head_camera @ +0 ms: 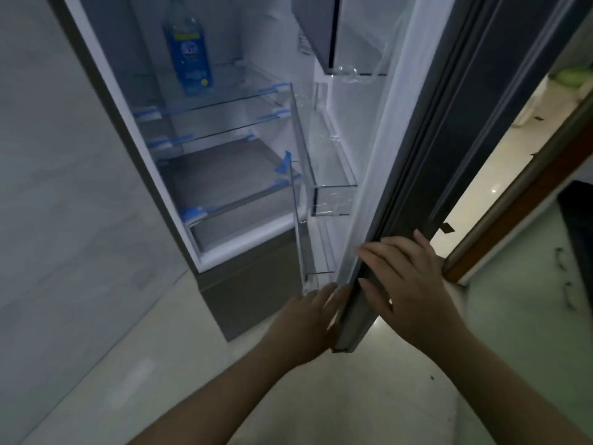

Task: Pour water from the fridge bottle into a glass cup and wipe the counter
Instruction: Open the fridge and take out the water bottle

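Your bottle [189,56] stands straight up on the top glass shelf [224,101] inside the open fridge [134,149]. It is see-through with a big blue label. It sits near the back, all alone.

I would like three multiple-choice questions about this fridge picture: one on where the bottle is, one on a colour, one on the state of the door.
1. Where does the bottle stand?
A. On a glass shelf inside the fridge
B. In a door bin
C. On the floor

2. What colour is the bottle's label?
A. Red
B. Blue
C. Green

3. What is the state of the fridge door?
A. Closed
B. Taken off
C. Open, with both hands at its edge

Answers:
1. A: the bottle stands upright on the top shelf, and the door bins show nothing.
2. B: the label is blue with light print.
3. C: the inside is visible; the left hand is at the door's inner side and the right hand lies flat on its outer edge.
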`<state>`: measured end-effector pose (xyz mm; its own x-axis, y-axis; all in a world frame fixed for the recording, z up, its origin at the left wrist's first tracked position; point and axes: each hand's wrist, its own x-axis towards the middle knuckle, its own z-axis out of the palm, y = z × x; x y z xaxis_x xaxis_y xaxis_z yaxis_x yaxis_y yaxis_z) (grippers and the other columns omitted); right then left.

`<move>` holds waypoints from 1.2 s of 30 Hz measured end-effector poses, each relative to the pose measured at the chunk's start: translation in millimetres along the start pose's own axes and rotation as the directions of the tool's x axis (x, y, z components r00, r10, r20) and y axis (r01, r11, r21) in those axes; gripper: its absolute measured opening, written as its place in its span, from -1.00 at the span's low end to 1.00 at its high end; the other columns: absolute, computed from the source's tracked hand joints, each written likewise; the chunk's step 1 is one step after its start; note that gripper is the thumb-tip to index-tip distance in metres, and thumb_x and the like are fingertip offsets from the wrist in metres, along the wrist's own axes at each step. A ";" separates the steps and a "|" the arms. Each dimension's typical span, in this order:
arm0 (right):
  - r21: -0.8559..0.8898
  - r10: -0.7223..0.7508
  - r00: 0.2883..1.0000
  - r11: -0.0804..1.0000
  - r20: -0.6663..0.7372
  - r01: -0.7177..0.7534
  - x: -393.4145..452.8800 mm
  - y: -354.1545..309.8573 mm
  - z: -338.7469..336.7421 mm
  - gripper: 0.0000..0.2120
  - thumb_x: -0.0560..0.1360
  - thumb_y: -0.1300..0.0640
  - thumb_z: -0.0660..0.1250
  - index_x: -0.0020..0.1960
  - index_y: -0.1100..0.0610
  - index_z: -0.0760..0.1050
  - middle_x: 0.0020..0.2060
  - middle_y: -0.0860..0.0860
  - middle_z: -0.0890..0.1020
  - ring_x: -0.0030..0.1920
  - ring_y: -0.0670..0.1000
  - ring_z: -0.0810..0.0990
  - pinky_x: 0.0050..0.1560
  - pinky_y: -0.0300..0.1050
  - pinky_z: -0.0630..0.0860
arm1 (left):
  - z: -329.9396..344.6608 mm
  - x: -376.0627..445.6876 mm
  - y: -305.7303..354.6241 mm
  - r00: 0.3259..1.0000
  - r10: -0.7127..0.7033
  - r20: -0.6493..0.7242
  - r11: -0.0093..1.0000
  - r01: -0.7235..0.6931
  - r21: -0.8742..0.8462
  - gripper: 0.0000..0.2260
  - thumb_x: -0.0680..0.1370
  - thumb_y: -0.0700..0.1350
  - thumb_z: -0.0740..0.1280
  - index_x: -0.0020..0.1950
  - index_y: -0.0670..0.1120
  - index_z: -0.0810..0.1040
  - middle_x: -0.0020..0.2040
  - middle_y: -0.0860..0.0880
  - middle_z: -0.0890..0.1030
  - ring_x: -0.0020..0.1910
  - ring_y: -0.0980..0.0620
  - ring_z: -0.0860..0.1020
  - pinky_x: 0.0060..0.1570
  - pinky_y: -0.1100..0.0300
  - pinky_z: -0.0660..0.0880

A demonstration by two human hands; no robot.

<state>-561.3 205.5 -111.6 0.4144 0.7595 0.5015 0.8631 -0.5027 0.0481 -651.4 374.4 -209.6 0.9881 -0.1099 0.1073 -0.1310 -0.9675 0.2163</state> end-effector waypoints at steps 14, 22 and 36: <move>-0.038 0.421 0.883 0.905 0.207 -0.423 -53.2 102.7 -27.5 -0.42 0.53 -0.15 0.05 0.39 0.19 0.41 0.33 0.13 0.51 0.37 0.18 0.41 0.38 0.17 0.30 | 41.2 109.3 41.7 0.993 0.009 0.114 0.999 -0.013 0.040 -0.35 0.63 -0.02 0.20 0.62 -0.09 -0.06 0.62 -0.04 0.02 0.45 -0.07 0.31 0.41 0.05 0.24; -0.138 0.542 0.800 0.840 0.255 -0.525 -79.3 124.8 -32.3 -0.48 0.59 -0.07 0.22 0.46 0.18 0.33 0.41 0.14 0.42 0.45 0.16 0.32 0.47 0.12 0.11 | 49.6 175.7 73.3 0.984 0.079 0.158 0.988 -0.098 0.120 -0.35 0.62 0.03 0.21 0.61 -0.10 -0.02 0.61 -0.09 0.09 0.56 -0.07 0.11 0.54 -0.05 0.02; -0.160 0.625 0.683 0.771 0.379 -0.617 -77.4 151.8 -22.0 -0.41 0.62 -0.21 0.00 0.55 0.07 0.13 0.51 0.02 0.26 0.51 0.05 0.19 0.50 -0.03 0.01 | 20.3 222.6 88.7 0.969 0.076 0.234 0.967 -0.129 0.221 -0.38 0.64 0.13 0.16 0.60 -0.10 0.04 0.61 -0.10 0.09 0.55 -0.11 0.16 0.49 -0.07 0.14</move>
<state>-468.7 61.3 -124.2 0.9315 0.3610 0.0446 0.3637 -0.9218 -0.1342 -441.5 259.5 -186.2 0.9666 -0.2331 -0.1066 -0.2365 -0.9714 -0.0196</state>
